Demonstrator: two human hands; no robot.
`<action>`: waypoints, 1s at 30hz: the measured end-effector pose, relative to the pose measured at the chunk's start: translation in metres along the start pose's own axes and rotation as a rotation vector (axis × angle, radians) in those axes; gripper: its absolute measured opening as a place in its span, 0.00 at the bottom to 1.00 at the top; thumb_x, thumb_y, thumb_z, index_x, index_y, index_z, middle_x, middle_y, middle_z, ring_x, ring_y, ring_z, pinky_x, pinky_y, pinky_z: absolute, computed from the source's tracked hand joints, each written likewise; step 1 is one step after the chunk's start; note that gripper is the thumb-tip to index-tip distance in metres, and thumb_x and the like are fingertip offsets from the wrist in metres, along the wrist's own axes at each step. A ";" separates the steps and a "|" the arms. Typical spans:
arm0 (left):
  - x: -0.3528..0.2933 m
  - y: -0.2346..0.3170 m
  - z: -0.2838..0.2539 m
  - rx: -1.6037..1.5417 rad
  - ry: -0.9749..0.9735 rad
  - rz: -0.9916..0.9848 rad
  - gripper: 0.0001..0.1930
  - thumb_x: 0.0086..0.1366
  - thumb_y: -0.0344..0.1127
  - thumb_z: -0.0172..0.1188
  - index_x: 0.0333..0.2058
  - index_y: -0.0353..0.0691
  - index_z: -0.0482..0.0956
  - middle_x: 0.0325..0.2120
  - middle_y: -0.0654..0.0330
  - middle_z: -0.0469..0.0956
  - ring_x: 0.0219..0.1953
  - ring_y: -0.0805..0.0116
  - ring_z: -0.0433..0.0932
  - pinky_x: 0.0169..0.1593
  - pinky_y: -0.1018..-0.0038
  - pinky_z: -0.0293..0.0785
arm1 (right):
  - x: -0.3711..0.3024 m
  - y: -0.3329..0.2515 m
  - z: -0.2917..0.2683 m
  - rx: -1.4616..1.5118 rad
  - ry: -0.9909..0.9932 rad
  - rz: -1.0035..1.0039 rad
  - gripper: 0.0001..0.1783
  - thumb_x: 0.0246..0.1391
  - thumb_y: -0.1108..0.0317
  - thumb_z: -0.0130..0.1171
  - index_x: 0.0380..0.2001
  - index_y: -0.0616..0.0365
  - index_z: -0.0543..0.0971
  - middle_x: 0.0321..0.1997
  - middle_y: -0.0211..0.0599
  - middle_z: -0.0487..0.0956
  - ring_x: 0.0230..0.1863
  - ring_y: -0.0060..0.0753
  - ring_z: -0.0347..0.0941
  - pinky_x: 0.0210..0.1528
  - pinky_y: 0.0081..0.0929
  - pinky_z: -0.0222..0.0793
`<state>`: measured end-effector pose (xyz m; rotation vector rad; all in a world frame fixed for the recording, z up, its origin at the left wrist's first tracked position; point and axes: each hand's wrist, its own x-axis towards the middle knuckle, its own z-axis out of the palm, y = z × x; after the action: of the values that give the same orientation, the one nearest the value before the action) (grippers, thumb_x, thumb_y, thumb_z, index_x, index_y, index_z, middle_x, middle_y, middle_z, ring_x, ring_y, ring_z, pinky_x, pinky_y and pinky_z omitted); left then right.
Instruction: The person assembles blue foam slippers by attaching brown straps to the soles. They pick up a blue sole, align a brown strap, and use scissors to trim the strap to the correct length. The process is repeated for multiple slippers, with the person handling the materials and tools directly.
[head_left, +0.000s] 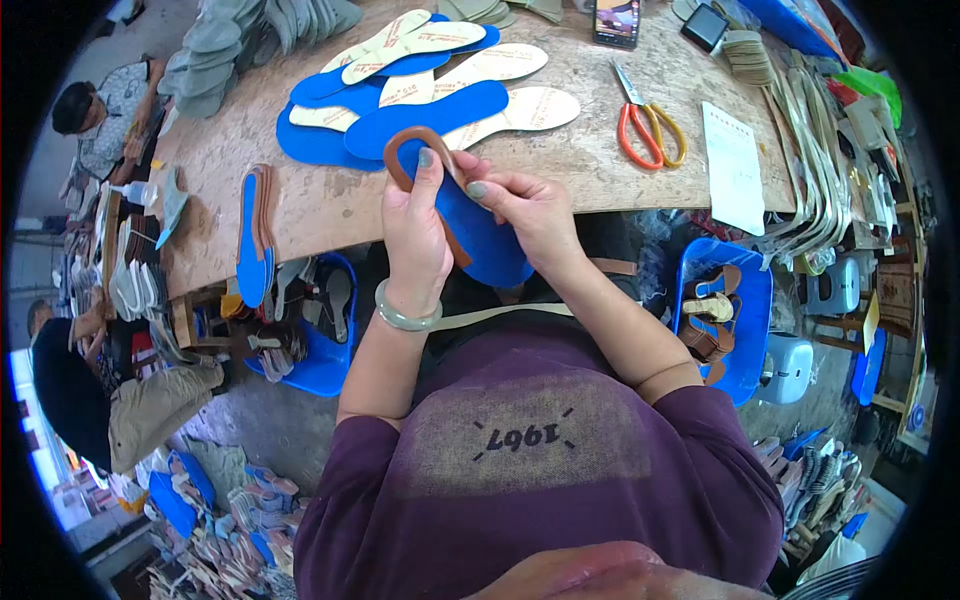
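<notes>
Above my lap, at the table's near edge, I hold a blue insole (482, 240) with a brown leather strip (394, 165) running round its far end and down its sides. My left hand (418, 225), a pale bangle at its wrist, grips the insole's left side, thumb on the strip. On the other side my right hand (528, 208) pinches the edge between thumb and fingers. Just beyond lies a pile of insoles (425, 115), some blue side up, some cream. To the left rests a stack of blue insoles with brown edging (256, 230).
Orange-handled scissors (645, 130), a paper sheet (732, 165) and a phone (615, 22) lie on the wooden table (600, 185). Pale strips (815, 170) hang at the right. Blue bins (745, 310) with shoe parts flank me. Two people (110, 120) are at the left.
</notes>
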<state>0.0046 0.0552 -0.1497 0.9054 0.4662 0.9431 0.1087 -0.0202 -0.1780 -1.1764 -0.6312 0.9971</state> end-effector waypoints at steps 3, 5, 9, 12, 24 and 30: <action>-0.001 0.001 0.003 0.009 0.020 0.010 0.14 0.70 0.41 0.50 0.39 0.33 0.70 0.32 0.53 0.77 0.38 0.63 0.79 0.41 0.70 0.78 | -0.001 -0.008 0.000 -0.015 -0.010 0.058 0.11 0.51 0.64 0.65 0.34 0.59 0.83 0.24 0.22 0.76 0.25 0.11 0.65 0.30 0.12 0.62; -0.003 0.005 0.007 0.006 0.022 0.016 0.14 0.70 0.41 0.50 0.39 0.33 0.70 0.32 0.53 0.77 0.38 0.63 0.79 0.42 0.69 0.77 | 0.000 -0.006 -0.001 0.013 -0.005 0.050 0.11 0.51 0.63 0.65 0.34 0.59 0.83 0.24 0.22 0.77 0.25 0.11 0.65 0.29 0.12 0.62; -0.003 0.005 0.006 0.056 0.004 0.047 0.15 0.69 0.42 0.50 0.38 0.32 0.71 0.32 0.53 0.77 0.38 0.63 0.79 0.42 0.70 0.77 | -0.001 -0.007 -0.001 -0.030 -0.030 -0.023 0.12 0.51 0.62 0.65 0.34 0.59 0.83 0.24 0.23 0.77 0.25 0.11 0.66 0.28 0.12 0.62; -0.003 0.006 0.005 0.089 0.001 0.046 0.16 0.69 0.42 0.51 0.38 0.32 0.72 0.32 0.53 0.77 0.38 0.63 0.79 0.41 0.70 0.77 | -0.003 -0.007 0.000 -0.023 -0.014 -0.020 0.12 0.51 0.62 0.65 0.34 0.59 0.83 0.24 0.23 0.78 0.24 0.12 0.66 0.27 0.12 0.62; -0.004 0.004 0.001 0.090 -0.018 0.016 0.14 0.69 0.42 0.52 0.37 0.33 0.71 0.31 0.55 0.76 0.37 0.65 0.79 0.41 0.71 0.77 | -0.001 -0.001 -0.003 -0.004 -0.080 -0.001 0.10 0.52 0.65 0.64 0.33 0.60 0.83 0.26 0.24 0.78 0.26 0.13 0.68 0.29 0.13 0.65; -0.011 -0.005 0.010 0.173 0.011 0.045 0.19 0.67 0.36 0.55 0.52 0.33 0.62 0.35 0.51 0.78 0.43 0.61 0.78 0.48 0.68 0.74 | -0.002 -0.005 0.000 -0.263 -0.101 -0.104 0.11 0.55 0.65 0.61 0.35 0.63 0.82 0.30 0.29 0.81 0.31 0.16 0.74 0.34 0.17 0.70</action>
<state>0.0082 0.0405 -0.1482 1.0710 0.5449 0.9597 0.1093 -0.0223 -0.1726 -1.3136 -0.9155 0.9082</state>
